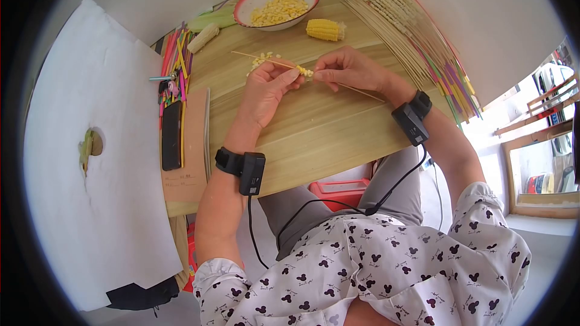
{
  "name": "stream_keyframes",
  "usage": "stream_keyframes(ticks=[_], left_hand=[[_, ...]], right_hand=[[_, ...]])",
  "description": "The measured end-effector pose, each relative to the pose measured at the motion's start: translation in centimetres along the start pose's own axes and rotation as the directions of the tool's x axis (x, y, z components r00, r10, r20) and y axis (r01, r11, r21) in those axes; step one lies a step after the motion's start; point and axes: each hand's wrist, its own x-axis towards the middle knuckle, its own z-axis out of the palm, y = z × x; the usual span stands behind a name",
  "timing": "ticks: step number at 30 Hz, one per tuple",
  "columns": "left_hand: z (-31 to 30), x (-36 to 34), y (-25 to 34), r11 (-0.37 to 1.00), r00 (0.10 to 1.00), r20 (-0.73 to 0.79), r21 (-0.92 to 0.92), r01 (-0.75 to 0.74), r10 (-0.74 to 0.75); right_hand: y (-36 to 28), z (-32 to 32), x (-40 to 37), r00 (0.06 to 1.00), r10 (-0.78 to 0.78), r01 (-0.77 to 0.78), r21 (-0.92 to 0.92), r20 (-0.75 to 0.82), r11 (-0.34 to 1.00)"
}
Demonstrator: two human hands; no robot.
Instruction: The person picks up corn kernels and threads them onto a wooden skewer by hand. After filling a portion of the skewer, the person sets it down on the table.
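A thin wooden skewer [249, 55] runs slantwise through both hands above the table. Several yellow corn kernels [305, 72] are bunched on it between my fingertips. My left hand [272, 84] is closed in a pinch on the skewer beside these kernels. From the other side, my right hand [350, 69] pinches at the skewer, its thumb and forefinger close to the kernels; whether a loose kernel is in that pinch is hidden. Loose kernels [260, 60] lie on the table just behind my left hand. A partly stripped corn cob [325, 29] rests beyond my right hand.
A red-rimmed bowl [241, 9] of kernels stands at the back. Bare skewers [386, 39], kernel-filled skewers [399, 3] and coloured sticks [453, 84] line the right edge. At left lie a stripped cob [203, 38], a phone [172, 136] and a brown notebook [193, 163].
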Motion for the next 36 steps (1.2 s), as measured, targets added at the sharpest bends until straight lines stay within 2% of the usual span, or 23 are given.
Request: stream_keyframes(ticks=[17,20,22,23,25,26,28,29,31,36], left_hand=[[0.1,0.0,0.1,1.0,1.0,0.015,-0.028,-0.01,0.01],[0.4,0.0,0.4,1.0,1.0,-0.023,0.021,-0.019,0.02],[-0.2,0.1,0.5,0.979,0.994,-0.096,0.202,-0.04,0.06],[-0.5,0.2,0.6,0.978,0.994,-0.093,0.204,-0.039,0.059],[-1.2,0.3,0.7,0.814,0.961,-0.211,0.58,-0.022,0.176],[-1.5,0.3,0.7,0.813,0.962,-0.208,0.582,-0.022,0.175],[-1.8,0.3,0.8,0.477,0.921,-0.18,0.879,-0.007,0.345],[-1.9,0.3,0.8,0.475,0.922,-0.176,0.88,-0.009,0.344],[-2.0,0.0,0.6,0.299,0.912,-0.043,0.95,-0.088,0.407],[-1.6,0.0,0.6,0.195,0.919,0.03,0.974,-0.115,0.393]], right_hand=[[-0.6,0.0,-0.1,0.999,0.045,-0.048,0.125,0.025,0.991],[-0.3,-0.2,0.0,0.998,0.058,-0.055,0.14,-0.013,0.989],[0.3,-0.4,0.3,0.996,0.043,-0.035,0.095,-0.083,0.995],[0.6,-0.6,0.3,0.995,0.042,-0.033,0.096,-0.087,0.995],[1.1,-0.9,0.4,0.992,0.024,-0.021,0.024,-0.121,0.999],[1.3,-1.0,0.4,0.992,0.022,-0.019,0.025,-0.125,0.999],[1.8,-1.2,0.5,0.987,0.052,-0.062,-0.06,-0.149,0.996],[1.6,-1.3,0.4,0.987,0.051,-0.06,-0.058,-0.153,0.996],[1.3,-1.3,0.4,0.986,0.074,-0.095,-0.141,-0.147,0.985],[1.5,-1.2,0.4,0.985,0.058,-0.079,-0.125,-0.163,0.989]])
